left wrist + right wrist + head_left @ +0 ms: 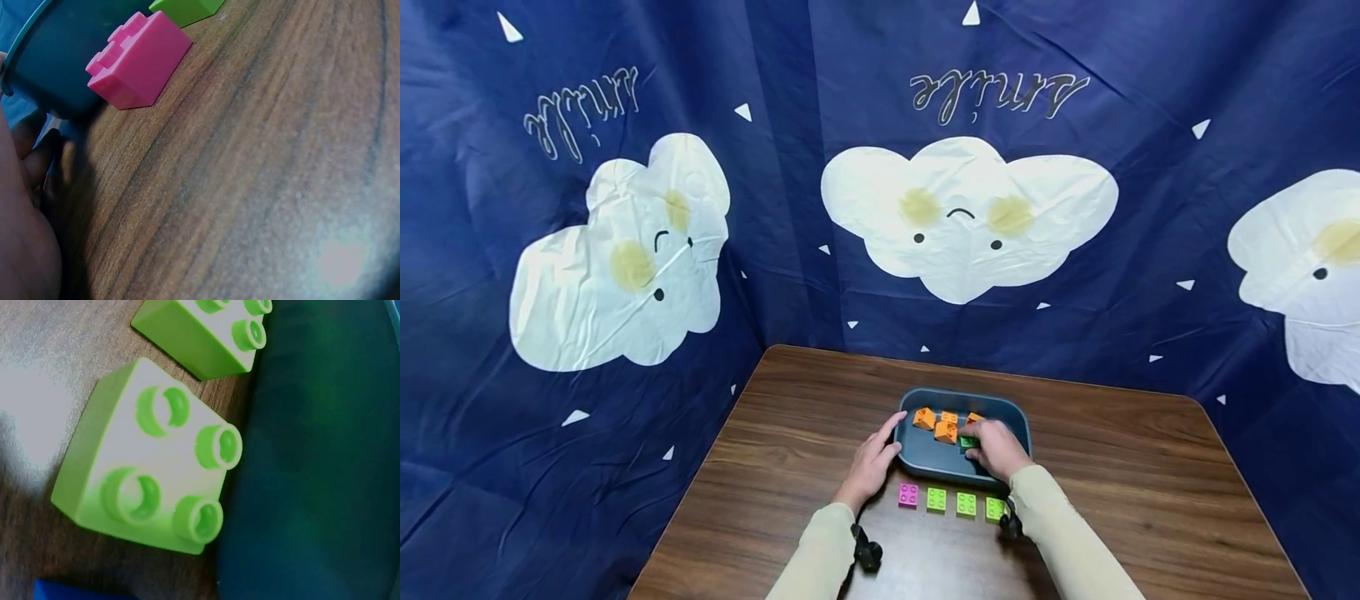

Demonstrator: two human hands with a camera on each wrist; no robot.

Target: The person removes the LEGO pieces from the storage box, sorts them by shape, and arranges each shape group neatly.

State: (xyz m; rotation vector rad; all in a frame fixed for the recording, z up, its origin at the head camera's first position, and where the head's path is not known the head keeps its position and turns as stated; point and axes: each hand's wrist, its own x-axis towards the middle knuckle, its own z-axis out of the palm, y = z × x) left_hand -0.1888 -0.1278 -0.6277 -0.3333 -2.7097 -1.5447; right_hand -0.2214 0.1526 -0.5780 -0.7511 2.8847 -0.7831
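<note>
A dark blue-grey tray (925,471) holds several orange blocks (946,431) and a green brick (967,442). My right hand (1000,450) reaches into its right side, thumb and fingers around the green brick, which they partly cover. At the tray's left wall rests my left hand (871,462), its fingers extended along the rim. In front of the tray, a pink brick (907,495) stands at the left of a row with light green bricks (936,499). One light green brick (150,462) lies beneath my right wrist, beside the tray wall.
The brown wooden table (805,433) extends around the tray. Behind it and at the sides hangs a dark blue cloth (775,208) printed with white clouds. A blue edge (75,591) shows at the bottom of the right wrist view.
</note>
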